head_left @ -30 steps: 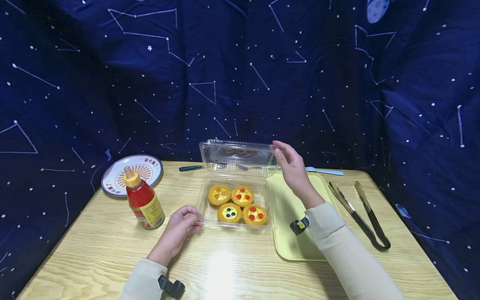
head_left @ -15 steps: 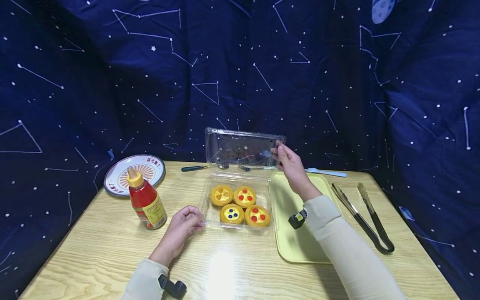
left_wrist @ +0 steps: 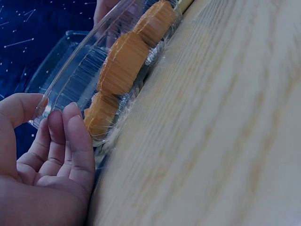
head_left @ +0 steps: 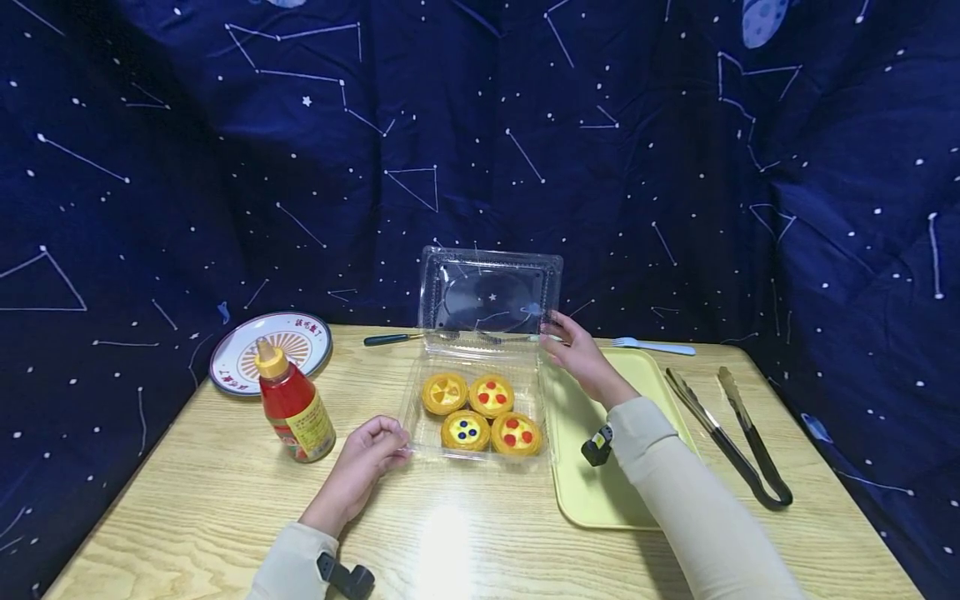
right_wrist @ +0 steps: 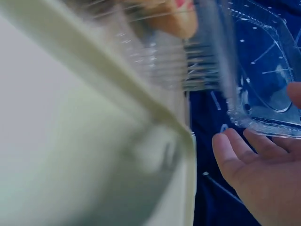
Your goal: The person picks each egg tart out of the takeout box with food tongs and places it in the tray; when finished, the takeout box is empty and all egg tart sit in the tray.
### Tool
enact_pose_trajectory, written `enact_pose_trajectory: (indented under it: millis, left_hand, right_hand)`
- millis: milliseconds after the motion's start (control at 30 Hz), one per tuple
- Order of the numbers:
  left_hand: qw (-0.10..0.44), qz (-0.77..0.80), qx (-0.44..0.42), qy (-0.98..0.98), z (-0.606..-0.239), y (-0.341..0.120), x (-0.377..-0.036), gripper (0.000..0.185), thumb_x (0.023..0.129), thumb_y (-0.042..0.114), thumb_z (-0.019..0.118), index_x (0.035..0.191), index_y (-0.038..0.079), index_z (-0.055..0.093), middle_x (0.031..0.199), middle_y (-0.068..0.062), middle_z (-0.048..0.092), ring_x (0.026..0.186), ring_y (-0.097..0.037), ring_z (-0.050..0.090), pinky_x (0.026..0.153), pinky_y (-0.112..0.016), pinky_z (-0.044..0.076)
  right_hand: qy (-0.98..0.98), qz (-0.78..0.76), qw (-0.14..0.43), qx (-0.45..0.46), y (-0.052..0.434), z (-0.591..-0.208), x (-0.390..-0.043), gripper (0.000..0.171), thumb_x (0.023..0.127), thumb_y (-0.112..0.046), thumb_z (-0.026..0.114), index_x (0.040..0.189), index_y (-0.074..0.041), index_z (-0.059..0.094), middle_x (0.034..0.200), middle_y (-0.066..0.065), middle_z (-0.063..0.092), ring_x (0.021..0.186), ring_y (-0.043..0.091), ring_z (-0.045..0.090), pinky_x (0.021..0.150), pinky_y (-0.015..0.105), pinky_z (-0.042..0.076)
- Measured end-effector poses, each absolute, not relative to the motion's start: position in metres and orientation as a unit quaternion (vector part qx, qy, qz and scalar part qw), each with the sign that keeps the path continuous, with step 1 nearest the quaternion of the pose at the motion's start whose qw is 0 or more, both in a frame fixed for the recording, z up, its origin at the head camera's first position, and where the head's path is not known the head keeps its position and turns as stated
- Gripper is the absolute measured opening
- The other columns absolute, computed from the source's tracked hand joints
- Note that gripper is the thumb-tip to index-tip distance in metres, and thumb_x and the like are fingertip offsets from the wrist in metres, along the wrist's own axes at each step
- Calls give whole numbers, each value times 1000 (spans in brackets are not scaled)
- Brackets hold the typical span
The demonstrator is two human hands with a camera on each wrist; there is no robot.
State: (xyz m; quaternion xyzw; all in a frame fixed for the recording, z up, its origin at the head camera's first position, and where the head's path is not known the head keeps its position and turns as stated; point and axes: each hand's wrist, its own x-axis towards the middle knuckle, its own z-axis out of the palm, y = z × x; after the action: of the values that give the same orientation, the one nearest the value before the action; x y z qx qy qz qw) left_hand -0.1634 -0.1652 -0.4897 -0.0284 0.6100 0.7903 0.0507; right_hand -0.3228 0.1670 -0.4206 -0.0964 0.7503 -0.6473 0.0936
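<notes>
Since a second ago the clear lid (head_left: 491, 292) has swung from half-raised to standing upright at the back of the clamshell box (head_left: 474, 408), and my right hand (head_left: 581, 357) has dropped from its top corner to beside the hinge, fingers relaxed and just touching its lower right edge. My left hand (head_left: 363, 458) still pinches the box's near-left corner on the table (head_left: 465, 542), midway between side edges. I judge the four tarts (head_left: 480, 412) now fully exposed.
</notes>
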Motion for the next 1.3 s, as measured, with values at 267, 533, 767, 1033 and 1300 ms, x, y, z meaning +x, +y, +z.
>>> enact_pose_trajectory:
  millis: [267, 533, 767, 1033, 1300]
  left_hand:
    - [52, 787, -23, 614, -490, -165, -164, 8, 95, -2, 55, 93, 6, 56, 93, -12, 61, 83, -20, 64, 78, -32, 56]
    - [52, 790, -15, 611, -491, -163, -165, 9, 96, -2, 55, 92, 6, 56, 93, -11, 61, 83, -21, 64, 79, -32, 57]
    - [55, 791, -9, 610, -491, -165, -166, 15, 97, -4, 50, 91, 9, 56, 95, -13, 61, 83, -21, 65, 79, -32, 57]
    - [57, 784, -7, 618, -492, -167, -165, 1, 97, 2, 55, 97, 1, 55, 95, -10, 62, 84, -20, 64, 80, -33, 56]
    - [57, 785, -10, 617, -493, -167, -164, 5, 97, 0, 54, 94, 4, 55, 96, -13, 61, 83, -19, 64, 79, -33, 57]
  right_hand:
    - [774, -614, 121, -94, 170, -437, -325, 73, 101, -11, 56, 158, -7, 10, 150, 29, 34, 129, 43, 45, 101, 55, 43]
    - [789, -595, 125, -90, 172, -433, -322, 74, 101, -15, 55, 157, -5, 7, 143, 29, 41, 127, 44, 47, 98, 56, 45]
    - [792, -593, 111, -90, 178, -424, -316, 75, 101, -15, 57, 158, -8, 9, 151, 28, 33, 128, 42, 45, 102, 59, 41]
    - [802, -580, 86, -118, 184, -415, -304, 74, 99, -14, 60, 157, -8, 14, 152, 27, 32, 129, 43, 44, 104, 58, 39]
    - [827, -538, 55, -154, 196, -406, -287, 70, 98, -18, 63, 155, -7, 23, 149, 22, 40, 128, 41, 47, 103, 53, 42]
